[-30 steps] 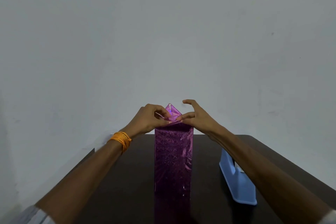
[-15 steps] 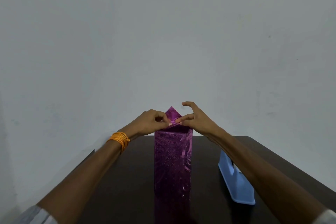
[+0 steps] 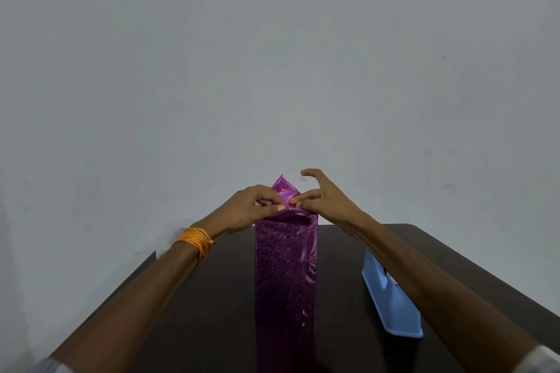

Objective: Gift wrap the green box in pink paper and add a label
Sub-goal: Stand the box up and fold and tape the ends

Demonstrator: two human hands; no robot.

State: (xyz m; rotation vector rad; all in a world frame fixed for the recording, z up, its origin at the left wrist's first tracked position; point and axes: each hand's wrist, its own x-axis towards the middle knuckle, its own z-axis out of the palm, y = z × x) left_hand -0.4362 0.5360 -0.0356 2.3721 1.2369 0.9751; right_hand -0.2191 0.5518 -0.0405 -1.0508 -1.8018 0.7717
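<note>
A tall box wrapped in shiny pink paper (image 3: 285, 275) stands upright in the middle of the dark table (image 3: 188, 312); no green shows. At its top a pointed triangular flap of paper (image 3: 283, 186) sticks up. My left hand (image 3: 251, 209) pinches the paper at the top edge from the left, fingers curled. From the right, my right hand (image 3: 321, 200) presses thumb and a fingertip on the same fold, its other fingers raised. The fingertips of both hands nearly touch. No label is in view.
A light blue plastic tray or holder (image 3: 391, 303) lies on the table to the right, partly under my right forearm. A white object (image 3: 169, 239) sits at the table's far left corner by the grey wall. An orange thread band circles my left wrist.
Both hands stay at the box top, and my left thumb has slid along the fold toward the right fingertips. The view has shifted slightly.
</note>
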